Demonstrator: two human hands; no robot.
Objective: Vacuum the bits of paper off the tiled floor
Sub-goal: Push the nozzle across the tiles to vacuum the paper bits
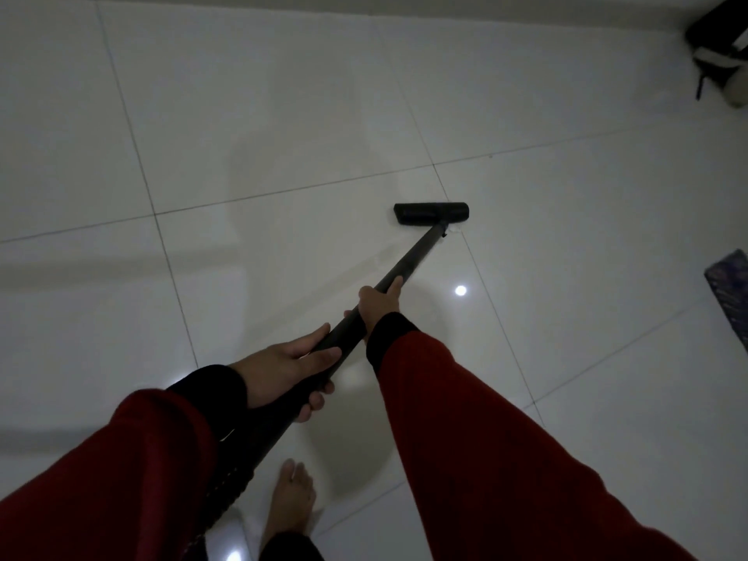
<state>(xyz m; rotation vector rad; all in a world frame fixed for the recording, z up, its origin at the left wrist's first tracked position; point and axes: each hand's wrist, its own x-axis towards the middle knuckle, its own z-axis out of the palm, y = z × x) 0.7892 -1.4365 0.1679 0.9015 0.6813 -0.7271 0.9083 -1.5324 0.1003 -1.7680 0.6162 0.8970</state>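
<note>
A black vacuum wand (409, 259) runs from my hands out to its flat black floor head (431, 213), which rests on the glossy white tiled floor (243, 115). My right hand (380, 303) grips the wand further along; my left hand (289, 364) grips it nearer my body. A small white bit of paper (454, 229) lies right behind the head's right side, beside the wand joint. Both sleeves are red with black cuffs.
My bare foot (291, 500) stands on the tile below the wand. A dark object with a pale round part (720, 54) sits in the far right corner by the wall. A dark patterned mat edge (732, 289) shows at the right.
</note>
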